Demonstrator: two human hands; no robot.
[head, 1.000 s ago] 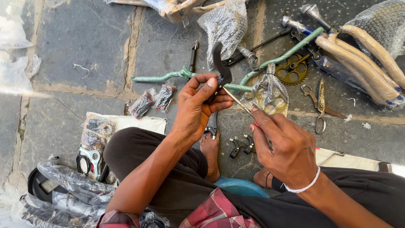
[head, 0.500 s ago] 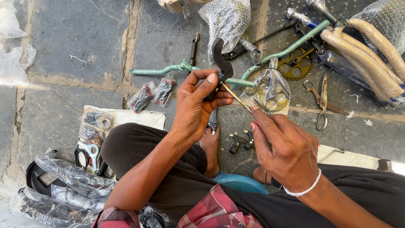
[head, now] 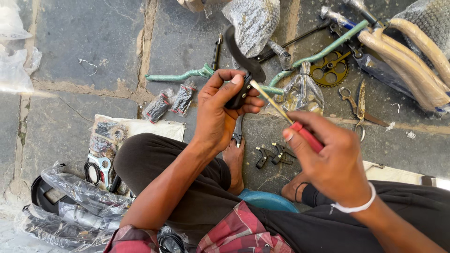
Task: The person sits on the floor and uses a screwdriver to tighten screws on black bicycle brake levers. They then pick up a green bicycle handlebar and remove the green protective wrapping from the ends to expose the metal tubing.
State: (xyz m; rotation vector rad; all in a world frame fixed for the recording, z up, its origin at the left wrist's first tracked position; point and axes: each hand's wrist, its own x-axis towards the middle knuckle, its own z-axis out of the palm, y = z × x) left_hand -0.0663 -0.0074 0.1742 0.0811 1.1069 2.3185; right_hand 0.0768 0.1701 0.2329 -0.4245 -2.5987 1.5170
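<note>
Left hand [head: 220, 110] grips black brake lever [head: 241, 65] at frame centre. Right hand [head: 335, 161] holds red-handled screwdriver [head: 286, 117], tip touching lever.

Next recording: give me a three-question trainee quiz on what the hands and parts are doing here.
1. True or false: the right hand holds a red-handled screwdriver whose shaft points toward the left hand.
2. What does the left hand grip?
A. scissors
B. a black brake lever
C. a gear
3. Fill in: the scissors lie on the stone floor just right of the yellow ____.

Key: 1 true; 2 B; 3 chainring.
</note>
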